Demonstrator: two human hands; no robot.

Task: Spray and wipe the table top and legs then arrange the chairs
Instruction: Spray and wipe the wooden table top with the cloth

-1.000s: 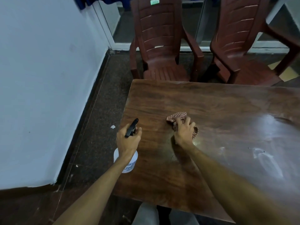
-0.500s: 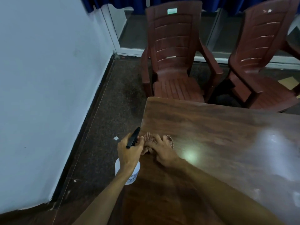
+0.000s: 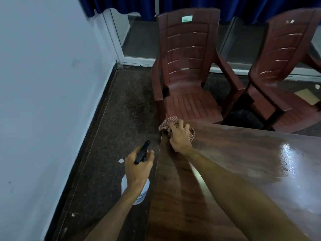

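Note:
A dark wooden table (image 3: 243, 171) fills the lower right, with a wet shine on its right part. My right hand (image 3: 179, 137) presses a red checked cloth (image 3: 169, 121) onto the table's far left corner, fingers curled over it. My left hand (image 3: 138, 166) grips a white spray bottle (image 3: 141, 194) with a black trigger head (image 3: 142, 152), held over the floor just left of the table's edge. Two maroon plastic chairs stand beyond the table: one (image 3: 189, 75) right behind the corner, the other (image 3: 284, 70) at the right.
A white wall (image 3: 48, 101) runs along the left, leaving a strip of dark speckled floor (image 3: 111, 136) between it and the table. Glass doors with white frames (image 3: 139, 58) and blue curtains (image 3: 191, 6) are at the back. Small white scraps lie on the floor.
My right hand has slid the cloth from the table's left middle out to the far left corner. My left hand with the bottle has moved off the table's edge, over the floor.

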